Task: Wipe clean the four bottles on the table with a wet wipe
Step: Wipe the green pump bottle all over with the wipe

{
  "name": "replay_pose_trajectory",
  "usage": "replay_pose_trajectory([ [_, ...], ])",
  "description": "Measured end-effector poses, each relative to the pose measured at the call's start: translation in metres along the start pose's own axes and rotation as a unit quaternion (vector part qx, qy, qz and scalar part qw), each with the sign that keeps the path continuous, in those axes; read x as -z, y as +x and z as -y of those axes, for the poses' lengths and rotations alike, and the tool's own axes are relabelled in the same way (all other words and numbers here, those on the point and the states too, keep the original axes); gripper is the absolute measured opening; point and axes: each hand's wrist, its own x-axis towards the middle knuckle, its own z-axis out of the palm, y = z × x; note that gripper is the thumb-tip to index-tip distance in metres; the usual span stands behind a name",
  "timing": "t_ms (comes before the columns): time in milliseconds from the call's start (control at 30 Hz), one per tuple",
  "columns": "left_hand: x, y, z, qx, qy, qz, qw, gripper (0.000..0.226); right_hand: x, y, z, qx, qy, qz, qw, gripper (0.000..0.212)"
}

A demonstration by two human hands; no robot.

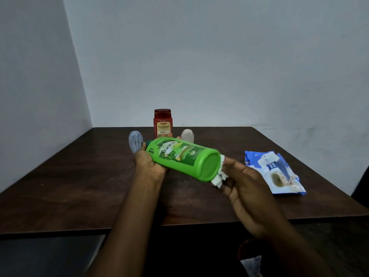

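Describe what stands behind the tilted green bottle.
Behind the green bottle stand a red bottle, a pale blue bottle to its left and a white bottle to its right. The green bottle and the left hand cover their lower parts, so their bases cannot be seen.

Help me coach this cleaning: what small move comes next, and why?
Probably drag the wipe along the green bottle toward its cap: the left hand holds the bottle tilted above the table, and the right hand presses the wipe only against its base end.
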Motion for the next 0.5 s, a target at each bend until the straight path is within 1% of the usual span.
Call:
replay_pose_trajectory([
  [67,-0.003,-0.001,-0.003,-0.028,0.030,0.035,0.999,0.063,0.007,-0.001,-0.001,-0.043,0.003,0.014,0.999,0.033],
  [100,-0.006,-0.002,-0.005,-0.032,0.043,0.052,0.997,0.060,0.010,0.000,0.000,-0.051,-0.015,0.018,0.998,0.033],
  [200,-0.017,-0.004,-0.010,-0.036,0.067,0.123,0.990,0.045,0.016,0.002,0.004,-0.028,-0.099,0.029,0.994,0.032],
  [267,-0.026,-0.007,-0.011,-0.038,0.096,0.173,0.979,0.039,0.014,0.003,0.004,0.010,-0.141,0.024,0.990,0.023],
  [333,-0.035,-0.014,-0.010,-0.048,0.139,0.213,0.966,0.039,0.009,0.003,0.002,0.071,-0.190,0.009,0.979,0.016],
  [433,-0.046,-0.023,-0.006,-0.050,0.208,0.253,0.944,0.042,0.002,0.007,-0.002,0.169,-0.257,-0.002,0.952,0.012],
  [500,-0.051,-0.027,-0.003,-0.047,0.232,0.278,0.931,0.043,-0.003,0.014,-0.003,0.215,-0.276,-0.015,0.937,0.012],
])
